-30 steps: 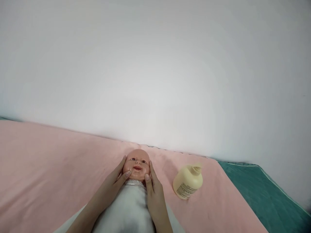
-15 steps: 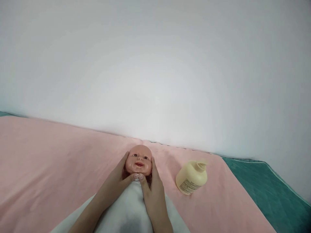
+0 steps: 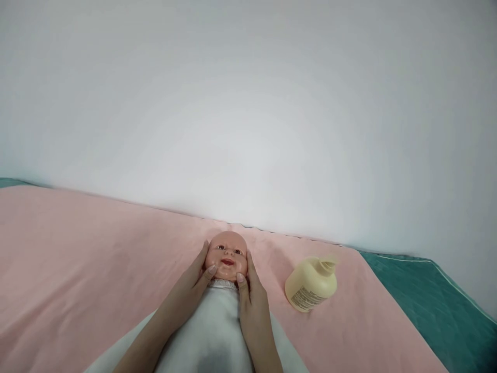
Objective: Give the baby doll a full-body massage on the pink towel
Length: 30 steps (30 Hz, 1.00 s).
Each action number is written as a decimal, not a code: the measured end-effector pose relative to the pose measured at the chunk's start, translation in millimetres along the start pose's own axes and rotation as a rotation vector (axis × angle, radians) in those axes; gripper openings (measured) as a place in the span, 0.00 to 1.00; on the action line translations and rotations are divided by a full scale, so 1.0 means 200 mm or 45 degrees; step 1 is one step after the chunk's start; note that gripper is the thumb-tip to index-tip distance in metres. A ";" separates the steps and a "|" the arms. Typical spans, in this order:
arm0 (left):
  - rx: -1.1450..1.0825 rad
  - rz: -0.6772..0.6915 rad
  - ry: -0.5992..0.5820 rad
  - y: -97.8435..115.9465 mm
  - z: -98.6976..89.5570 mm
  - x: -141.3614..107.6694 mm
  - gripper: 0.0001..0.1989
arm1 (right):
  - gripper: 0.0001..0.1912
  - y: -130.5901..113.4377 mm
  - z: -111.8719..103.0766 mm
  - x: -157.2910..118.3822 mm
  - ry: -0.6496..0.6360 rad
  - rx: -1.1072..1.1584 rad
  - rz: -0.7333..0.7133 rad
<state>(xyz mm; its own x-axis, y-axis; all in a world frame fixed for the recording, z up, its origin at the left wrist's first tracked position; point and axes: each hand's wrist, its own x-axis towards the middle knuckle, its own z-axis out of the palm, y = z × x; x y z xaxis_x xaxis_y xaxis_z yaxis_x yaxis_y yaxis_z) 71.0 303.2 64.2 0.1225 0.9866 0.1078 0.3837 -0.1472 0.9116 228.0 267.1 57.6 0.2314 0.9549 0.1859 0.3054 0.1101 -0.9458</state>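
Observation:
A baby doll's head (image 3: pixel 228 254) lies face up at the lower middle, with white clothing (image 3: pixel 212 326) below its chin. My left hand (image 3: pixel 192 285) rests along the left side of the head, its thumb on the lower cheek near the chin. On the other side, my right hand (image 3: pixel 254 295) cups the head, with its thumb at the right of the jaw. Both hands have the head between them. To the right of my right hand a pale yellow pump bottle (image 3: pixel 310 285) stands on the pink sheet (image 3: pixel 97 259).
Behind the sheet rises a plain pale wall (image 3: pixel 248 114). A green quilted cover (image 3: pixel 430 300) shows past the sheet's right edge, and a sliver of it at the far left.
My thumbs have moved apart from under the middle of the chin, out to the two sides of the jaw. The whole view has shifted slightly.

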 end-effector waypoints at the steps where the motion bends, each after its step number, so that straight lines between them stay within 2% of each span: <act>1: -0.024 -0.027 -0.026 0.00 0.00 0.00 0.35 | 0.31 0.00 0.00 0.00 -0.006 0.012 -0.001; 6: -0.126 -0.098 -0.050 0.01 -0.01 0.01 0.34 | 0.31 -0.02 -0.01 0.01 -0.006 0.047 0.021; 13: -0.092 -0.166 -0.059 0.07 -0.01 -0.01 0.36 | 0.34 -0.06 -0.01 -0.02 -0.017 0.000 0.071; 16: -0.104 -0.108 -0.023 0.04 0.00 -0.01 0.38 | 0.36 -0.09 0.00 -0.03 0.013 0.036 0.070; 22: -0.286 -0.084 -0.087 -0.03 0.04 0.00 0.45 | 0.35 -0.06 0.01 -0.03 0.044 0.024 0.043; 26: -0.160 -0.072 -0.043 0.00 0.02 0.00 0.39 | 0.33 -0.02 0.01 -0.01 0.030 -0.012 0.019; 30: -0.080 -0.041 -0.089 0.01 -0.01 0.00 0.37 | 0.32 -0.02 0.00 -0.01 0.028 -0.038 0.013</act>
<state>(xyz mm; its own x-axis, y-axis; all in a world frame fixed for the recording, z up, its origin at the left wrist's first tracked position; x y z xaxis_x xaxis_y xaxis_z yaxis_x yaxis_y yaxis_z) 69.9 304.1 66.2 0.1755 0.9831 0.0517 0.3308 -0.1083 0.9375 226.4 265.1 61.5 0.2546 0.9497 0.1825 0.3305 0.0919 -0.9393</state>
